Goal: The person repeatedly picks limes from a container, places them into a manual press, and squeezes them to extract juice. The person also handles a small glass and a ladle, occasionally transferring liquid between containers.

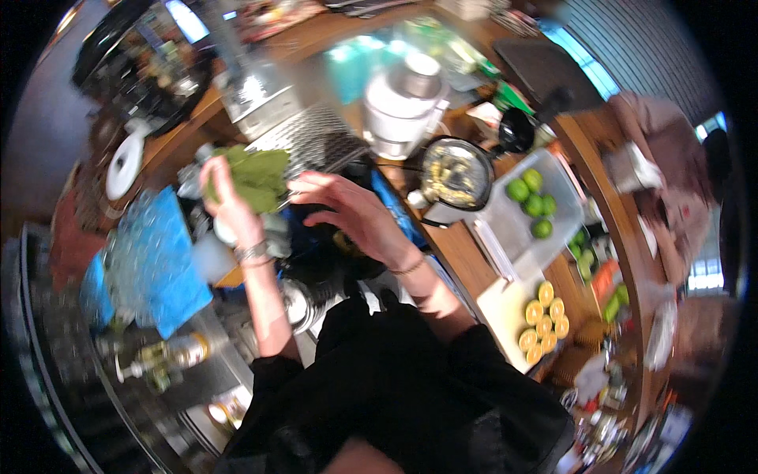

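— Black clothing [379, 395] fills the bottom, closest to the lens. What are the hands doing?

— Left hand [223, 193] grips a green cloth [260, 175], fingers closed on its near-left edge. Right hand [347, 212] is empty, its fingers spread and slightly curled.

— Is the right one on the cloth too?

— Its fingertips come right beside the cloth's right edge; with the blur, I can't tell whether they touch.

— And where exactly is that cloth?

— Between the hands, left of centre, just in front of a perforated metal tray [316, 142].

— What's around it?

— Farther left, clear glasses crowd a blue mat [183, 304]. Right of the tray stands a white appliance [401, 118]. Beyond, green limes [518, 189] sit in a clear bin [505, 231], and citrus halves [534, 311] lie on a pale board [504, 310].
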